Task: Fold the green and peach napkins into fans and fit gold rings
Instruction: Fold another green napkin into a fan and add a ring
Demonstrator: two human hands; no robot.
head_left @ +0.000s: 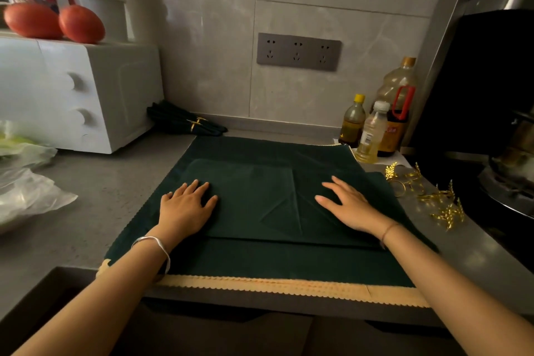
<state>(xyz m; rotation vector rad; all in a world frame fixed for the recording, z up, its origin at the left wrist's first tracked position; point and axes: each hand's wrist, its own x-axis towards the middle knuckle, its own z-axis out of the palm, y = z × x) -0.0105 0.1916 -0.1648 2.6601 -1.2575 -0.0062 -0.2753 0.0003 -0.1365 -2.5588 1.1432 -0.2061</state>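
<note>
We are pressing our left hand (pixel 186 206) and right hand (pixel 348 206), fingers flat and spread, on the green napkin (pixel 248 159); we are probably best smoothing creases outward evenly before pleating.

Head camera; faces down, near countertop (pixel 115 191)
</note>
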